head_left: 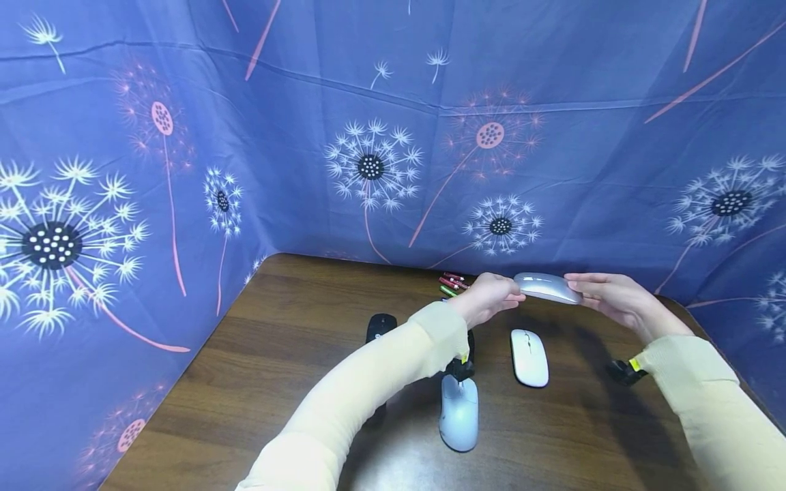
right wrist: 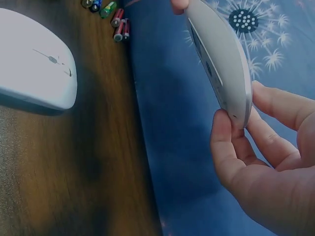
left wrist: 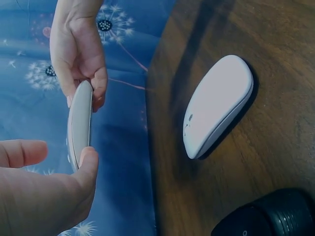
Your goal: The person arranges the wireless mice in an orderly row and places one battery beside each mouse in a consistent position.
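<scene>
A slim silver mouse (head_left: pixel 548 288) is held up above the back of the table, between both hands. My left hand (head_left: pixel 489 298) touches its left end; in the left wrist view that hand's (left wrist: pixel 49 191) thumb or fingertip lies against the near end of the mouse (left wrist: pixel 79 123). The other end is pinched by my right hand (head_left: pixel 620 300), and the right wrist view shows the thumb and fingers of that hand (right wrist: pixel 266 147) on both faces of the mouse (right wrist: pixel 221 59). Below stands a white mouse (head_left: pixel 529 358) on the table.
On the wooden table (head_left: pixel 276 341), a pale blue-white mouse (head_left: pixel 459 412) lies nearer the front, with a black mouse (head_left: pixel 381 326) to its left. Another dark object is partly hidden under my left wrist. Red and green pens (head_left: pixel 451 281) lie at the back, before a blue patterned cloth (head_left: pixel 295 136).
</scene>
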The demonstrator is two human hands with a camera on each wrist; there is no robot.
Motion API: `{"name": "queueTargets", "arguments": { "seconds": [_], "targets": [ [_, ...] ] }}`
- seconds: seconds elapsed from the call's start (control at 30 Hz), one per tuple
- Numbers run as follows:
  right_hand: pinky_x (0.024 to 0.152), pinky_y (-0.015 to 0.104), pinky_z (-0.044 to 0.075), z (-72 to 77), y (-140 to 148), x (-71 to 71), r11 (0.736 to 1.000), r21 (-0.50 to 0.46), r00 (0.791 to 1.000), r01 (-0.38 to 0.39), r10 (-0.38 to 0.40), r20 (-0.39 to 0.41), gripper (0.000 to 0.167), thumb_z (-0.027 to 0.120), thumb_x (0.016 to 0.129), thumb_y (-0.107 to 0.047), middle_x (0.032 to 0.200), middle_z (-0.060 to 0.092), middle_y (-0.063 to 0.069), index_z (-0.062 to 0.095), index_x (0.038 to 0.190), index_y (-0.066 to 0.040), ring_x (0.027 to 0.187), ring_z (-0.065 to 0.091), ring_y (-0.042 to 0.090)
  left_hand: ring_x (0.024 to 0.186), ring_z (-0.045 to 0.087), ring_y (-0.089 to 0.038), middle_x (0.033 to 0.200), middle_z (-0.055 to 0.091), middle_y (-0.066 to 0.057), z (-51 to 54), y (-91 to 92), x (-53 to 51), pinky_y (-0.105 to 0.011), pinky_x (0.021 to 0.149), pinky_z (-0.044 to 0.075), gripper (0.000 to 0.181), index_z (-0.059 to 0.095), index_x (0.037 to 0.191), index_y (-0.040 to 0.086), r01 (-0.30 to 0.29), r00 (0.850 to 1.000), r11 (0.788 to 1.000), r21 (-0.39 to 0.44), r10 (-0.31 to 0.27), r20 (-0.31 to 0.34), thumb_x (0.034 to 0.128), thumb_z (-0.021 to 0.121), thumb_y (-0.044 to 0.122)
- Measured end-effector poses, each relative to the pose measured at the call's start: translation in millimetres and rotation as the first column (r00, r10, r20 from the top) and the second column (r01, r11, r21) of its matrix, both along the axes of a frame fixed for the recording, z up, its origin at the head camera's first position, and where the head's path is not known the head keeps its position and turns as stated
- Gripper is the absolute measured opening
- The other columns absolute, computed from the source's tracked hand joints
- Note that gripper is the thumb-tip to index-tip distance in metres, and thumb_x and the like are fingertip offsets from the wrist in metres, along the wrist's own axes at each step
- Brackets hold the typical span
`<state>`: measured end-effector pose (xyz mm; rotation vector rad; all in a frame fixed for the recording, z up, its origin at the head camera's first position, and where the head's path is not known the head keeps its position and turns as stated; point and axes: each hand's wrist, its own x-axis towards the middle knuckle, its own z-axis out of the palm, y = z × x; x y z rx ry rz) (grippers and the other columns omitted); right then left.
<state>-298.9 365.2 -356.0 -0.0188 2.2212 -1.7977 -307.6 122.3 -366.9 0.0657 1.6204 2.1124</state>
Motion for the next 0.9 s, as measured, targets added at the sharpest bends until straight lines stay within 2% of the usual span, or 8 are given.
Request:
{"name": "queueTargets", "arguments": {
  "seconds": [0.23,0.43,0.6,0.77,0.9],
  "targets": [
    [0.077,0.019,0.052,7.5,-1,12.7,0.995,-0.096,1.000,-0.017,0.018,0.014,0.021,0.058,0.093,-0.008,0.096,0.066,-0.015,0.069,0.090,-0.026,0.087,0.060,0.001,0.110,0.059,-0.034,0.125,0.052,-0.024,7.8,-8.2,8.6,-0.036,0.095,0.048,0.042,0.045,0.125,-0.017,0.033,0.999,0.999,-0.004,-0.033,-0.032,0.0842,0.051,-0.013],
    [0.077,0.020,0.053,10.7,-7,27.7,0.989,-0.135,0.998,-0.058,0.059,0.003,0.025,0.054,0.094,-0.004,0.098,0.067,-0.010,0.070,0.095,-0.023,0.088,0.062,0.004,0.111,0.059,-0.035,0.114,0.056,-0.020,10.0,-19.9,15.6,-0.038,0.098,0.046,0.041,0.045,0.127,-0.015,0.086,0.996,0.996,0.002,-0.086,-0.014,0.0863,0.051,-0.011],
    [0.077,0.021,0.053,11.3,-11,39.8,0.987,-0.126,0.995,-0.100,0.099,-0.016,0.026,0.053,0.095,-0.003,0.101,0.067,-0.008,0.070,0.099,-0.022,0.090,0.062,0.006,0.112,0.058,-0.035,0.104,0.059,-0.017,10.5,-30.1,21.3,-0.038,0.098,0.046,0.039,0.046,0.126,-0.012,0.125,0.992,0.992,0.009,-0.125,0.008,0.0878,0.051,-0.010],
    [0.079,0.023,0.053,9.9,-14,48.9,0.991,-0.081,0.994,-0.105,0.104,-0.016,0.025,0.054,0.095,-0.005,0.104,0.065,-0.010,0.069,0.102,-0.024,0.092,0.061,0.006,0.111,0.059,-0.032,0.107,0.059,-0.015,10.1,-40.0,28.0,-0.036,0.098,0.047,0.035,0.048,0.125,-0.011,0.169,0.986,0.986,0.003,-0.169,0.003,0.0901,0.050,-0.007],
    [0.081,0.024,0.053,5.6,-17,57.1,0.984,-0.102,0.989,-0.145,0.144,-0.016,0.027,0.053,0.095,-0.003,0.106,0.065,-0.007,0.069,0.105,-0.021,0.094,0.062,0.008,0.112,0.059,-0.032,0.105,0.061,-0.016,7.7,-46.0,34.8,-0.035,0.097,0.047,0.033,0.050,0.123,-0.011,0.190,0.982,0.982,-0.002,-0.190,0.015,0.0903,0.050,-0.007]
  ]
}}
